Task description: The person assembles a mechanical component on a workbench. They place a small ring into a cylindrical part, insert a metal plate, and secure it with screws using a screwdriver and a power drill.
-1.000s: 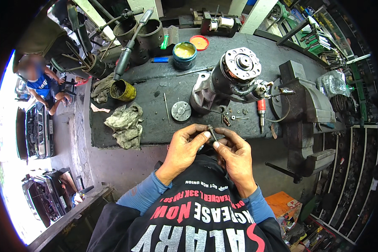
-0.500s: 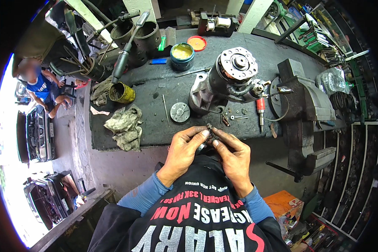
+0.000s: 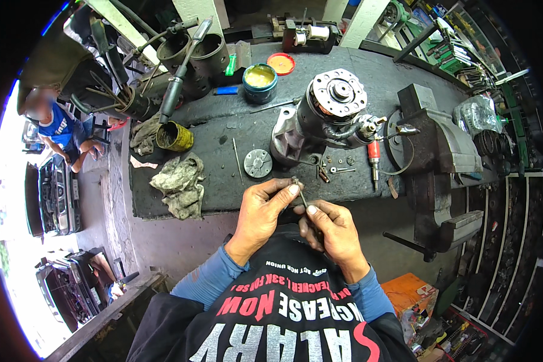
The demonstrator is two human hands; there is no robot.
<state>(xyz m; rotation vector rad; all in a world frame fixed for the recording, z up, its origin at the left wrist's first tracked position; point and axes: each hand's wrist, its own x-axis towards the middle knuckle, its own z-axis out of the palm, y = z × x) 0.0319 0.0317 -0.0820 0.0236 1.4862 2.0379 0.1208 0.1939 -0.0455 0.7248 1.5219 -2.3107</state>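
Note:
Close to my chest, at the bench's near edge, I hold a long thin bolt (image 3: 302, 194) between both hands. My left hand (image 3: 261, 208) pinches its upper end, where a small head or nut shows. My right hand (image 3: 336, 228) grips the lower end between thumb and curled fingers. Beyond them on the bench stands a starter motor (image 3: 308, 123), upright, with a pale round plate (image 3: 339, 92) on top. A round metal cover (image 3: 258, 163) lies to its left, beside a thin rod (image 3: 238, 160). Several small nuts and fittings (image 3: 338, 166) lie in front of the motor.
A bench vise (image 3: 431, 145) fills the right end, near a red-handled tool (image 3: 374, 163). A grease tub (image 3: 260, 84), its red lid (image 3: 281, 63), a yellow can (image 3: 175, 135) and a crumpled rag (image 3: 180, 184) lie leftward. A person (image 3: 63, 130) sits at far left.
My right hand has moved down and away from my left, and its fingers have curled. More of the bolt's shank now shows between the hands.

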